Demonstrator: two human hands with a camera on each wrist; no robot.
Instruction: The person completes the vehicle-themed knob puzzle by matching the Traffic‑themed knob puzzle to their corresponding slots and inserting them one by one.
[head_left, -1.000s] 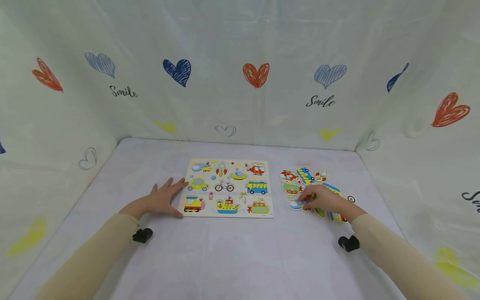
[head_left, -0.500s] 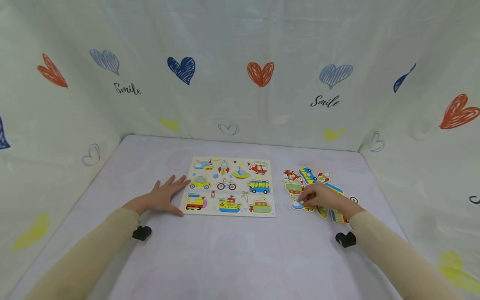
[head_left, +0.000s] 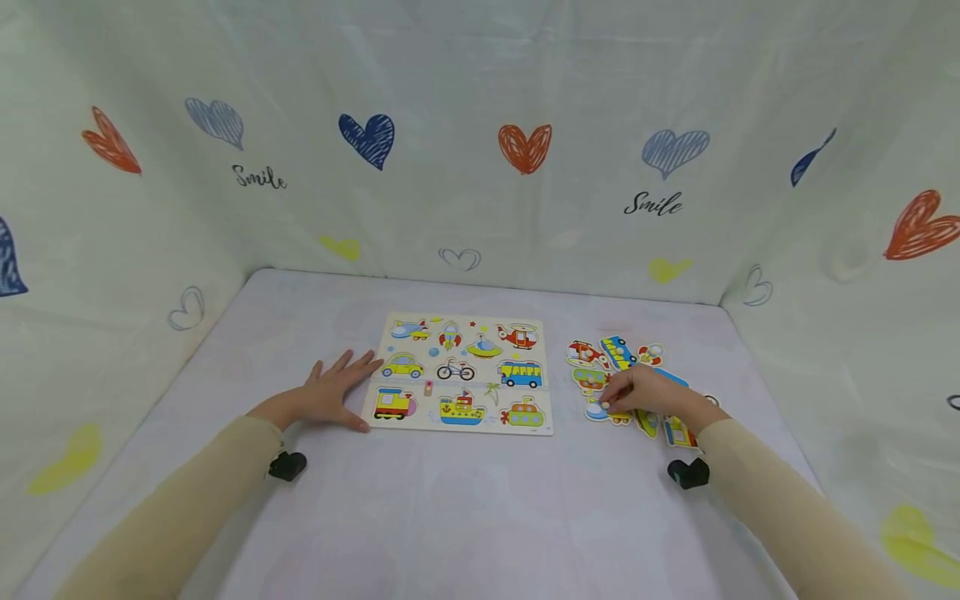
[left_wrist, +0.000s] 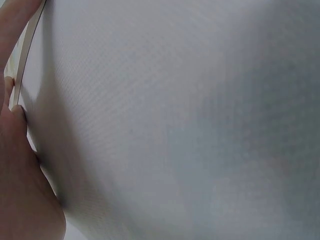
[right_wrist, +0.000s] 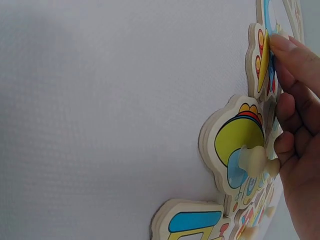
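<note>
A wooden puzzle board [head_left: 427,410] printed with vehicles lies flat mid-table. My left hand [head_left: 324,398] rests at its left edge, fingers spread and fingertips touching the rim; part of this hand [left_wrist: 25,185] shows in the left wrist view. Over the pile of loose pieces to the right of the board, my right hand [head_left: 651,393] pinches the small wooden knob of the airplane piece [head_left: 596,411] between thumb and index finger. That airplane piece [right_wrist: 261,62] still lies low among the others in the right wrist view. Beside the curled fingers is a flying saucer piece [right_wrist: 239,142] with a knob.
More loose pieces surround the right hand: a helicopter [head_left: 585,353], a bus [head_left: 618,352], a submarine [head_left: 590,380], a rocket [head_left: 650,355] and a train [head_left: 678,433]. Some overlap or hide under the hand. A heart-printed curtain [head_left: 450,208] stands behind the table [head_left: 450,517].
The head view has shifted slightly, so the whole scene sits a little further right. Both hands stay in the same places against the board and the airplane piece.
</note>
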